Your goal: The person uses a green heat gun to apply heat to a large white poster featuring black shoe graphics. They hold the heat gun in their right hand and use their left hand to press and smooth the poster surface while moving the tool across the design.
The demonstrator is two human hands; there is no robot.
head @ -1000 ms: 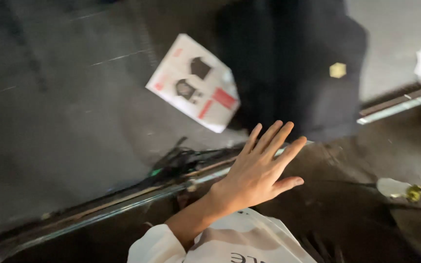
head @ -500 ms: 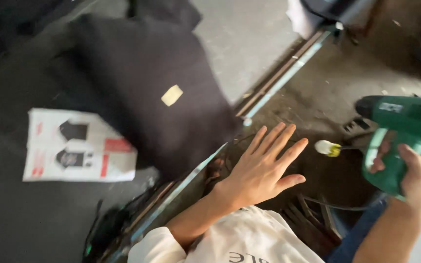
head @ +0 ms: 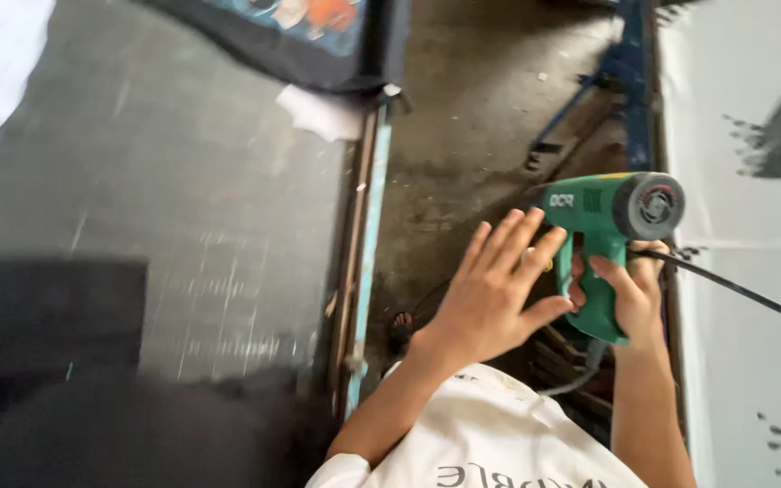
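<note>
Right hand (head: 633, 294) wrapped around the grip of a green heat gun (head: 609, 226), black cord (head: 734, 289) trailing off right. Gun held over the dirty floor (head: 472, 117), beside the grey worktop (head: 155, 208). Left hand (head: 490, 294) flat, fingers spread, holding nothing, just beside the gun's grip. Dark cloth (head: 291, 36) lies at the worktop's far edge; metal rail (head: 365, 226) runs along its side.

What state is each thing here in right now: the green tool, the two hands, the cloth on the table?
Green heat gun: held up by its handle, nozzle pointing left, cord trailing right.
Right hand: closed around the gun's handle.
Left hand: open, fingers spread, holding nothing.
Dark garment: lying flat at the table's far edge, printed side up.
Grey table: blurred, bare in the middle.
</note>
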